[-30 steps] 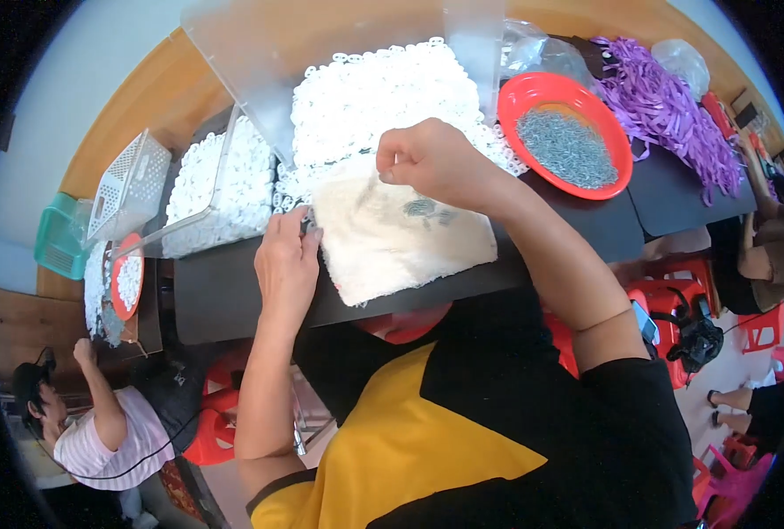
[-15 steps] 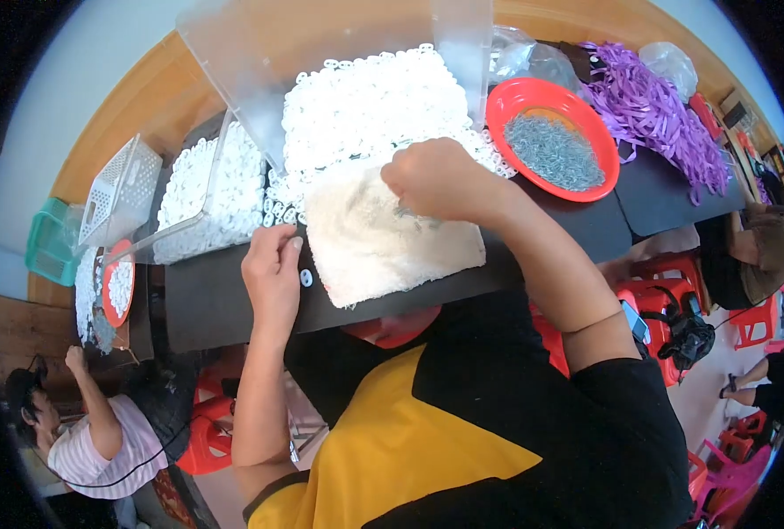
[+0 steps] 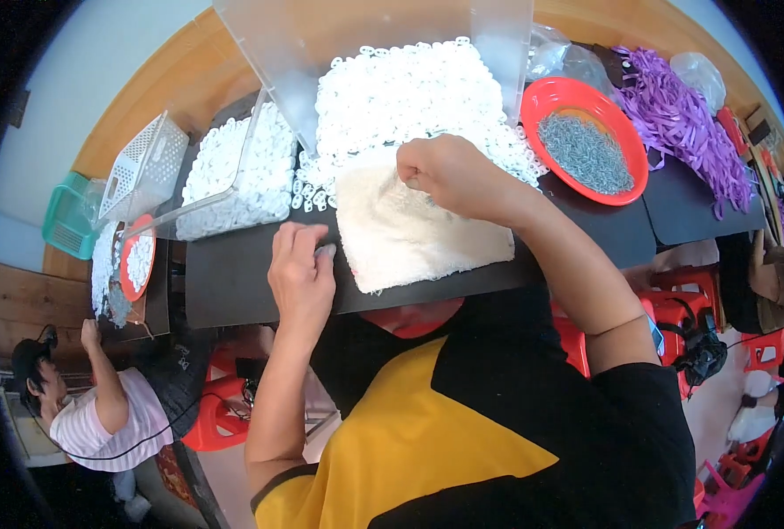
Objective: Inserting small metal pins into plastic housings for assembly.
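Observation:
My right hand (image 3: 449, 175) rests curled on the far edge of a cream towel (image 3: 409, 229) that lies on the black table (image 3: 233, 282); its fingertips pinch at something small that I cannot make out. My left hand (image 3: 302, 273) sits at the towel's left edge, fingers closed around a small white piece. A big heap of small white plastic parts (image 3: 409, 97) lies just beyond the towel, inside a clear plastic bin (image 3: 497, 35).
A red bowl of small grey metal parts (image 3: 586, 141) stands at right, with purple strips (image 3: 683, 115) behind it. A clear tray of white parts (image 3: 233, 167), a white basket (image 3: 145, 172) and a green basket (image 3: 66, 220) sit left. Another person (image 3: 101, 414) works at lower left. Red stools are under the table.
The view has shifted slightly. My right hand slid toward the towel's far edge by the white heap; my left hand stayed at the towel's left edge.

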A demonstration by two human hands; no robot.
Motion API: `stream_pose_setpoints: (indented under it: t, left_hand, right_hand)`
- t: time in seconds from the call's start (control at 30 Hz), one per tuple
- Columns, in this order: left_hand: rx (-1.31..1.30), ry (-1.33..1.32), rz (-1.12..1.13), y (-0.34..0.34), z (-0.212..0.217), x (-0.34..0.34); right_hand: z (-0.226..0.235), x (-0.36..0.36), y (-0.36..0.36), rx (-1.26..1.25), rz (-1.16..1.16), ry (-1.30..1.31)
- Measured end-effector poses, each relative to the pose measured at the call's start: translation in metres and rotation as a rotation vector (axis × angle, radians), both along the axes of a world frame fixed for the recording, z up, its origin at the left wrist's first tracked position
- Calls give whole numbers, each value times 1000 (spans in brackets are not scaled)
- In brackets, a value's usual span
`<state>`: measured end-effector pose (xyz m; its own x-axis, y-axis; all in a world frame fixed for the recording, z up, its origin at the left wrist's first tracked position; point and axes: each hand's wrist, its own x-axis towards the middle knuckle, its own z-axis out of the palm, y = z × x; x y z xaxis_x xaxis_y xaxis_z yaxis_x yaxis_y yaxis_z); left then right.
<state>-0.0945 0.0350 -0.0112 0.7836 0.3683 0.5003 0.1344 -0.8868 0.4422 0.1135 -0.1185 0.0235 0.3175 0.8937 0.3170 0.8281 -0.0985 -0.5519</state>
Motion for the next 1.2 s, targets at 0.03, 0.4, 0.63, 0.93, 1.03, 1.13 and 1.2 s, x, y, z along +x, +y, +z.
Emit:
stream_pose_setpoints:
  t: [0.03, 0.4, 0.63, 0.93, 1.03, 1.13, 1.2]
  left_hand:
    - [28, -4, 24, 0, 1, 7]
    - [63, 145, 116, 21, -1, 47]
    - [133, 195, 103, 29, -5, 47]
    - [-160, -79, -35, 6, 4, 39]
    - [-216, -121, -126, -17, 13, 52]
    - [-256, -211, -162, -34, 22, 63]
    - [-304, -229, -181, -39, 23, 67]
  right_hand:
    - [2, 0, 0, -10, -6, -1]
    - [-1, 8, -1, 8, -20, 144]
    - [2, 12, -3, 27, 92, 497]
    - [10, 12, -6, 33, 110, 827]
    - [6, 13, -5, 62, 116, 864]
    - [6, 12, -4, 98, 129, 903]
    - [7, 11, -3, 123, 140, 915]
